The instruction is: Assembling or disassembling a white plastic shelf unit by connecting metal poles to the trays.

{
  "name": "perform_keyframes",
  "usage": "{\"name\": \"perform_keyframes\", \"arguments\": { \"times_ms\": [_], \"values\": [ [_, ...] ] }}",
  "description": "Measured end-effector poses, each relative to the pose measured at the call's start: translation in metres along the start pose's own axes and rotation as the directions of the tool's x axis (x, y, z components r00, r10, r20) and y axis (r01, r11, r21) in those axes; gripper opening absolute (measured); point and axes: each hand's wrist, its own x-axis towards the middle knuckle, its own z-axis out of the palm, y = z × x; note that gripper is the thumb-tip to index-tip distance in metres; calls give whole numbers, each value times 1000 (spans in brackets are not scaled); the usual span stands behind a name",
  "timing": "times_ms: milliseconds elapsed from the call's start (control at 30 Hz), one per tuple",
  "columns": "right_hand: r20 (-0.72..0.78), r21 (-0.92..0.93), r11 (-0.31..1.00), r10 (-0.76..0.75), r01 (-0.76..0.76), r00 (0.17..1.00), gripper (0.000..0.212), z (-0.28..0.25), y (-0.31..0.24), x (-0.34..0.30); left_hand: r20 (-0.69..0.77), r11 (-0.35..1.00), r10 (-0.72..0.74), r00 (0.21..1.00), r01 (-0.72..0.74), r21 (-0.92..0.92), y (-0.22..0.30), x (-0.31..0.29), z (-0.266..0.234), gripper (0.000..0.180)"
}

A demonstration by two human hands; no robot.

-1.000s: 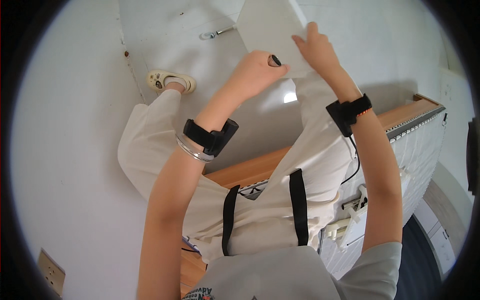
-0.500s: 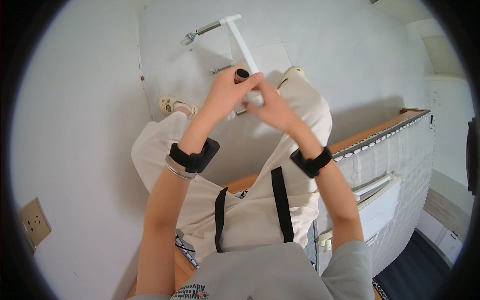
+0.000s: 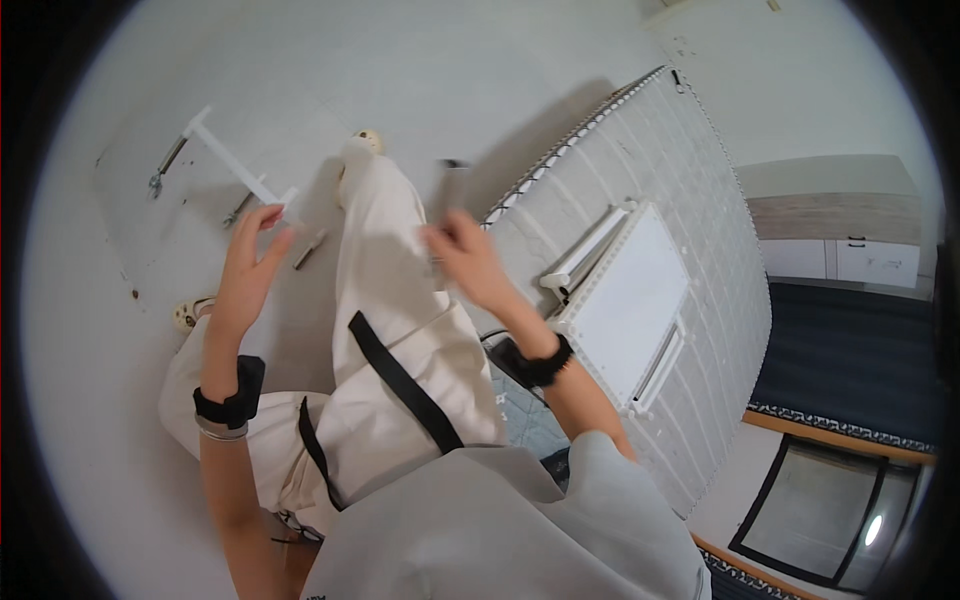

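Note:
My right hand [image 3: 470, 258] is closed around the lower part of a short metal tube [image 3: 455, 183] with a black end, which stands up above my knee, blurred by motion. My left hand [image 3: 248, 268] is open, thumb and fingers apart, just in front of the near end of a white frame piece [image 3: 228, 150]. That frame lies on the floor, with metal legs reaching out to its left; one leg [image 3: 172, 155] ends in a clear caster [image 3: 155, 186]. A loose metal tube [image 3: 311, 249] lies on the floor to the right of my left hand.
On the right, a grey quilted mattress [image 3: 720, 290] carries a white panel [image 3: 630, 300] and white frame bars [image 3: 592, 247]. Beyond it are a dark blue mat [image 3: 850, 360] and a low cabinet [image 3: 875, 262]. My legs and cream clogs [image 3: 368, 139] flank the floor parts.
My hands have parted. The black-ended tube, in my left hand before, is now in my right hand, farther right. The view has turned right, showing more of the mattress.

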Motion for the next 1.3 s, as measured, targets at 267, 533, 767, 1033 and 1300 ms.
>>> {"name": "perform_keyframes", "arguments": {
  "times_ms": [267, 533, 767, 1033, 1300],
  "values": [
    [-834, -79, 889, 189, -452, 518, 30, -234, 102, -141, 39, 990, -138, 990, 137, 21, -27, -23, 9, 30],
    [-768, -248, 480, 432, -842, 472, 48, -244, 206, -167, 28, 996, -84, 996, 82, 43, -43, -17, 14, 27],
    [-658, -615, 388, 227, -687, 718, 51, -218, 148, -143, -75, 983, -132, 988, 140, 117, -82, -27, -26, 23],
    [-139, -517, 856, -59, -22, 988, 24, -71, -66, -22, -247, 913, -118, 962, 203, 355, -130, -1, -75, 24],
    [446, -258, 891, -233, 374, 864, 31, 138, -110, 119, -326, 911, -279, 903, 357, 208, -148, 17, -89, 21]
  ]
}}
